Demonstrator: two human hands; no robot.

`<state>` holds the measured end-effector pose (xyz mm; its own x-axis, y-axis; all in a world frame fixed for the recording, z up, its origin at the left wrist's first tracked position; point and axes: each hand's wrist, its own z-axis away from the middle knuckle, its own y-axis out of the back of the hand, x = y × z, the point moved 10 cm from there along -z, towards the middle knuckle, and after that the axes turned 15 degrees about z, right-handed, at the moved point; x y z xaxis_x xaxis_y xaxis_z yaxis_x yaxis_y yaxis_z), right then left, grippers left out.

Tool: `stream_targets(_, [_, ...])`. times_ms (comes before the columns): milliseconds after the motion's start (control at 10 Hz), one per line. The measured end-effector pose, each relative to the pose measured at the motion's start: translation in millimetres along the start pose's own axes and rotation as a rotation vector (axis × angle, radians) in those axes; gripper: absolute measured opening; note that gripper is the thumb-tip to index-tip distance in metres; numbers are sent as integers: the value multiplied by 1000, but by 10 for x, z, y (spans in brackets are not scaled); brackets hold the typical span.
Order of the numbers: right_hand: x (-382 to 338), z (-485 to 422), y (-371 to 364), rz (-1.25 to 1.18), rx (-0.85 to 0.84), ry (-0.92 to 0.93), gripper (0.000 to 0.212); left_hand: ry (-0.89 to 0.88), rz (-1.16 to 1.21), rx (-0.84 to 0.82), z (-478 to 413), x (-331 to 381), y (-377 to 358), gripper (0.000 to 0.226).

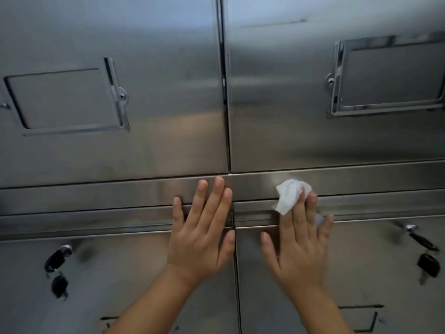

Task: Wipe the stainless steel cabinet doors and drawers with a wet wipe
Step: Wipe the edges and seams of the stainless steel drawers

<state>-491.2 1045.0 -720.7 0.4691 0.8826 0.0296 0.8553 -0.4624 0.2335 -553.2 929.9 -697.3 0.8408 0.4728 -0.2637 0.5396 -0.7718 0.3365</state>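
— How is the wet wipe (289,196) held?
— It is pinned to the steel under the straight fingers of the right grip (298,247). Nothing is clenched. The grip is spread flat and the crumpled wipe is pressed rather than grasped, with part of it showing beyond the fingertips.

— Where on the cabinet is it?
— It is at the top edge of the right drawer (361,273), where the recessed pull strip meets the horizontal rail (120,191) below the right door (289,92). It is placed a little to the right of the centre seam.

— Is the other grip used?
— The left grip (204,232) is laid flat and released on the top edge of the left drawer (120,273), with its thumb at the seam. Nothing is held by it, and it is judged to be a brace.

— Which step is in hand?
— The rail and drawer tops are judged to be under the wipe, and a stroke is suggested by a faint blur on the right grip. How much of the doors is done cannot be told from the sheen.

— What is called for next?
— Even pressure is wanted, with the wipe drawn along the rail towards the cabinet's right edge. Care is needed lower down, where the right keys (423,242) and the left keys (56,259) are left hanging in the drawer locks. The raised label frame (390,78) on the right door will have to be worked around.
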Motion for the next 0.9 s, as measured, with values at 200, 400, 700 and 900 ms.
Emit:
stream_targets(200, [-368,54,-29,-46,-83,38,60,-6,-28,8,-8,2,-2,58])
stream_targets(400, [-268,56,146,-127,-15,100,60,0,-45,17,-8,-2,-4,58])
stream_targets(700, [-245,-56,250,-398,65,-77,59,6,-51,6,-12,-13,1,59])
stream_targets(900, [-318,-68,132,-167,8,-88,63,8,-35,-2,-16,-9,3,58])
